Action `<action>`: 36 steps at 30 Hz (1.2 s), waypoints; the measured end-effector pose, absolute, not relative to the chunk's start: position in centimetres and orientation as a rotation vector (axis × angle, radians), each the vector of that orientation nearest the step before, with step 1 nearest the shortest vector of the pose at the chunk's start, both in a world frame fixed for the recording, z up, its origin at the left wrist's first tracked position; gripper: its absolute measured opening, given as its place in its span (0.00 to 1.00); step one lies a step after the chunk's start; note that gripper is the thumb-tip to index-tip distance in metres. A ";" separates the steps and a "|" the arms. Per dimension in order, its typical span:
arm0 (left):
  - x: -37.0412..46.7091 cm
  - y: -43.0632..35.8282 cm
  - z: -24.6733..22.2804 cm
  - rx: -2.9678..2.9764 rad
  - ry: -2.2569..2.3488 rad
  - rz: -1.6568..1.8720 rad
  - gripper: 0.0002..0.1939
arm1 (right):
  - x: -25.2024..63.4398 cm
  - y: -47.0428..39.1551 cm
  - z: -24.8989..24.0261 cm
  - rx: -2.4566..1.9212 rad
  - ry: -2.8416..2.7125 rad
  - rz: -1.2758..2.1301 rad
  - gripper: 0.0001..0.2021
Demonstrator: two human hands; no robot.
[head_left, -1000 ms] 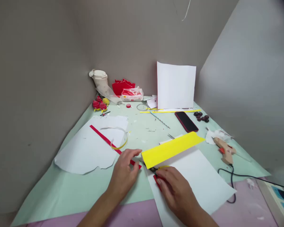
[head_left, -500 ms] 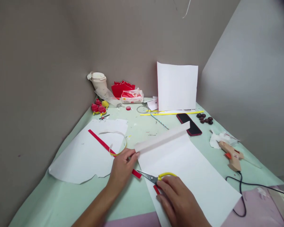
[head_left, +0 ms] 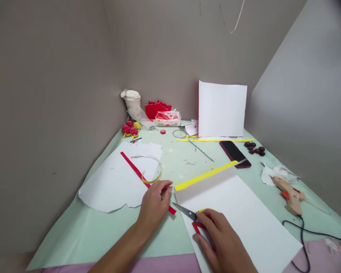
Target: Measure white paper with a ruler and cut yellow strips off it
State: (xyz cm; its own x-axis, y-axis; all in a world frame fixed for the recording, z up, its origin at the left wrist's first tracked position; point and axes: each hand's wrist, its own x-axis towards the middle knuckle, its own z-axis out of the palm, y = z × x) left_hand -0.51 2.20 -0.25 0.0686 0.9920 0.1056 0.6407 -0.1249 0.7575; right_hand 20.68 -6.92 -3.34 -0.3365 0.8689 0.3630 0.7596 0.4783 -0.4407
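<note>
Grey walls (head_left: 159,60) rise behind and beside the table, whose pale green cover (head_left: 165,242) lies under your work. Take the large sheet (head_left: 250,220) as the landmark: it lies white side up, its far end raised and folded, showing a yellow band. Your right hand (head_left: 216,233) grips the scissors (head_left: 187,213) above its left part, blades together, tips toward its left edge. Your left hand (head_left: 156,199), beside its far left corner, has loosely bent fingers; nothing is seen between them, and one cannot tell whether they touch the paper.

For good control, it seems wise to steady that fold and to hold the blade tips away from your left fingers. Left of the sheet, your left forearm has room, but mind the red strip (head_left: 132,166) passing under this hand. Beyond the sheet, its raised end overlaps the phone (head_left: 232,151) in view. Right of it, the glue gun's cord (head_left: 305,250) runs near its corner.
</note>
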 end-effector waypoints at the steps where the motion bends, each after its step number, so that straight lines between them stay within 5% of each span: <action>1: -0.7 1.8 -0.2 1.893 1.641 0.849 0.14 | 20.5 -7.0 -3.3 -1.352 -2.154 0.280 0.20; 18: -0.8 -1.3 1.8 2.366 1.586 -0.154 0.35 | 20.7 -6.4 -2.7 -1.418 -2.122 0.438 0.21; 25: -1.0 -0.8 1.5 2.377 1.630 0.115 0.18 | 21.1 -3.9 -0.2 -1.566 -2.169 0.563 0.27; 36: -1.6 0.1 1.7 2.338 1.679 0.233 0.13 | 20.1 3.5 1.9 -1.560 -2.543 0.467 0.38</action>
State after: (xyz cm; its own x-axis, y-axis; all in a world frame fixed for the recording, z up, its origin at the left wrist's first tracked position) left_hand -1.62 0.08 1.69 0.3220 0.9466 -0.0174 0.9059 -0.3027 0.2961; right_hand 20.13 3.51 1.90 -0.4608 0.8857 -0.0569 0.8482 0.4206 -0.3218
